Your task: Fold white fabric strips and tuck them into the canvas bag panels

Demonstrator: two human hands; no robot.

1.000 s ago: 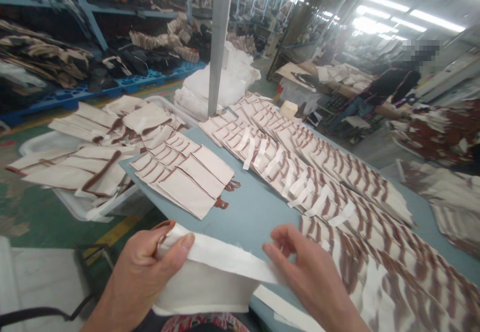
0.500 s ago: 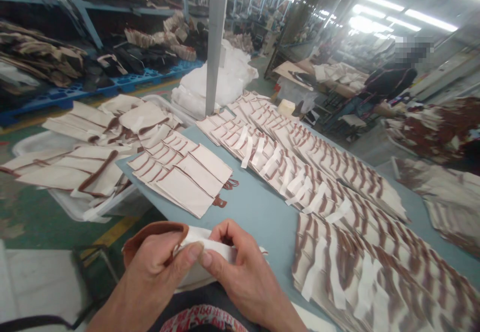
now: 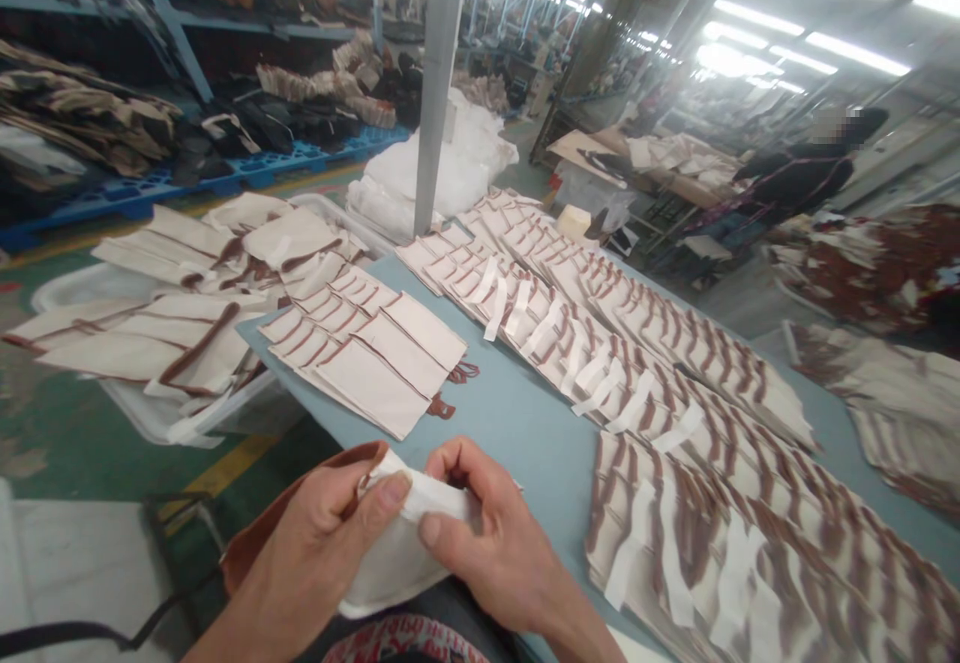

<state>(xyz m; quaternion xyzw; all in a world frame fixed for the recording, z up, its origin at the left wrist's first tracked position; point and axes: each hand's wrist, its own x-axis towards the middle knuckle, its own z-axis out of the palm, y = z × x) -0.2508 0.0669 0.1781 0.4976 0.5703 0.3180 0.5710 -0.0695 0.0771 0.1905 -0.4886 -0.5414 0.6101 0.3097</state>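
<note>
A cream fabric piece with a brown side (image 3: 401, 568) is held between both hands near my lap. My left hand (image 3: 330, 528) pinches its upper edge, thumb on the pale side, with the brown part curving behind the fingers. My right hand (image 3: 491, 533) grips the same edge a little farther right, thumb pressed on top and fingers curled behind. A white band runs along the edge between the two thumbs. Just beyond the hands, a stack of cream panels with brown edging (image 3: 382, 363) lies on the blue-grey table (image 3: 510, 413).
Long overlapping rows of cream and brown pieces (image 3: 637, 383) cover the table's right side, with white strips (image 3: 634, 533) on them. A white plastic bin (image 3: 135, 413) heaped with similar pieces stands left. A metal post (image 3: 436, 93) rises behind the table. A person (image 3: 802, 178) is at the far right.
My right thumb has shifted along the edge, away from the left thumb. The piece has turned so that more of its pale side shows. Both hands keep their hold.
</note>
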